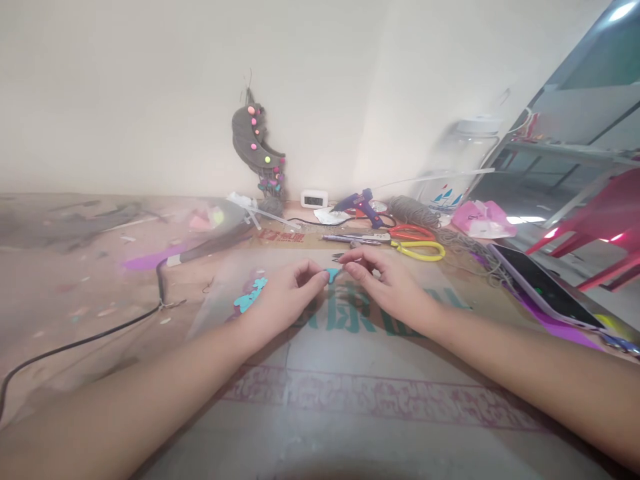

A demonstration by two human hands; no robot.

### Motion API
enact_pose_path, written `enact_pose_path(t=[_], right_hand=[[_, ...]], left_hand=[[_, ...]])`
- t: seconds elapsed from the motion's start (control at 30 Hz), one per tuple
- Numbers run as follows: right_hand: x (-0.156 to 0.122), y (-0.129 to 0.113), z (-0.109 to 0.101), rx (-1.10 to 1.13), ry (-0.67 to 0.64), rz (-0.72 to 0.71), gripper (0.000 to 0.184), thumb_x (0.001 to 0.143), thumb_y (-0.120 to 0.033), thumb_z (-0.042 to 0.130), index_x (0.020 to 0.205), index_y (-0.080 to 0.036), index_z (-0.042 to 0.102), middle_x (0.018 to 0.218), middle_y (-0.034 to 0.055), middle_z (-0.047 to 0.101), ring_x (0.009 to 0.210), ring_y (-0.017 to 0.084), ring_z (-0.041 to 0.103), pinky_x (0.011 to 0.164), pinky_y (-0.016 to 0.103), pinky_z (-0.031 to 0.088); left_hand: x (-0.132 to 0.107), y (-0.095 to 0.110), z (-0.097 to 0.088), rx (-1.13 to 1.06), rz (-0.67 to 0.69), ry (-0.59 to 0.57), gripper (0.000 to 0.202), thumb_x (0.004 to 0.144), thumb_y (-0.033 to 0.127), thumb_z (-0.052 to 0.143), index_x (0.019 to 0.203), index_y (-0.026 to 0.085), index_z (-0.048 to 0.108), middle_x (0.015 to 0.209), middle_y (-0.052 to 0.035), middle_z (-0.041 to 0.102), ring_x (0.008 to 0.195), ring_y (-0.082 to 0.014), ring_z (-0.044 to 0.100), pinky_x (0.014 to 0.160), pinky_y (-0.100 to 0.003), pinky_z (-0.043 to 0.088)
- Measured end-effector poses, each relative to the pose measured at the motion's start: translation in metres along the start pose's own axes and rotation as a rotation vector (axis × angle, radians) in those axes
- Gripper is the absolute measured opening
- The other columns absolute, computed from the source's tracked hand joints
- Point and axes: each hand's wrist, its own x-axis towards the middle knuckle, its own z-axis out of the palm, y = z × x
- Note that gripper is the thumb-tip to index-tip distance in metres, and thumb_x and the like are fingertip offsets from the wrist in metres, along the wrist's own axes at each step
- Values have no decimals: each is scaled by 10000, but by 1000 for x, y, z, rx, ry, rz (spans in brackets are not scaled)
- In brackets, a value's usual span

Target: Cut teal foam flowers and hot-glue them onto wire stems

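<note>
Between the thumb and fingers of my left hand [293, 290] is a small turquoise piece [331, 275], perhaps felt or foam. Just to its right, my right hand [377, 277] has thumb and forefinger drawn together in a pinch. Whatever lies between those fingertips is too small to make out. Beside my left wrist lie several turquoise flower-shaped cutouts [251, 295], partly covered by the hand. Under both hands spreads a translucent sheet [320, 433] over printed lettering.
Beyond my hands lie yellow-handled scissors [420, 251], a red-handled tool [413, 232], a purple glue gun [363, 205] and grey yarn [415, 211]. A phone [545, 283] lies right, near a water bottle [457, 167]. A black cord [90, 341] crosses the left. A moon ornament [255, 143] leans against the wall.
</note>
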Motion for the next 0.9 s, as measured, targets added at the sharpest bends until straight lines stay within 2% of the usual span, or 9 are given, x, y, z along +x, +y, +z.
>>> enact_pose_path(t=[0.1, 0.23, 0.3, 0.5, 0.7, 0.9], right_hand=[[0, 2, 1, 21, 29, -3, 182, 943, -295, 553, 1041, -181, 656, 958, 71, 707, 719, 161, 587, 625, 284, 473], [-3, 2, 3, 147, -28, 9, 356, 916, -252, 582, 1265, -199, 533, 1187, 102, 690, 693, 139, 582, 653, 304, 505], [-4, 1, 3, 164, -67, -10, 386, 909, -244, 585, 1286, -207, 515, 1171, 100, 696, 675, 135, 578, 657, 310, 514], [-3, 1, 4, 119, -99, 32, 274, 892, -283, 609, 1156, -213, 633, 877, 47, 742, 748, 188, 661, 645, 311, 514], [0, 1, 5, 78, -117, 39, 188, 885, -297, 612, 988, -182, 719, 907, 65, 758, 776, 188, 666, 673, 310, 529], [-1, -1, 5, 82, -46, 24, 138, 869, -292, 626, 922, -195, 708, 781, 29, 730, 710, 171, 650, 649, 288, 517]], left_hand=[[-1, 1, 0, 0, -3, 4, 293, 908, 460, 575, 777, 201, 538, 677, 16, 573, 578, -110, 503, 516, -222, 397], [-2, 2, 0, -3, 0, -2, 289, 910, 458, 569, 782, 201, 536, 680, 15, 578, 576, -111, 510, 523, -226, 398], [-2, 2, 0, -4, -5, -9, 290, 908, 465, 566, 788, 203, 536, 678, 15, 585, 564, -112, 512, 527, -233, 405], [0, -2, -1, 42, 46, 1, 314, 908, 486, 563, 773, 204, 548, 664, 17, 597, 578, -122, 532, 559, -248, 423], [0, -4, -1, 45, 43, -3, 324, 911, 502, 558, 783, 205, 545, 658, 20, 595, 579, -125, 533, 553, -252, 421], [0, -5, 0, 40, 55, -9, 305, 914, 480, 556, 789, 202, 545, 644, 20, 599, 566, -123, 532, 546, -251, 418]])
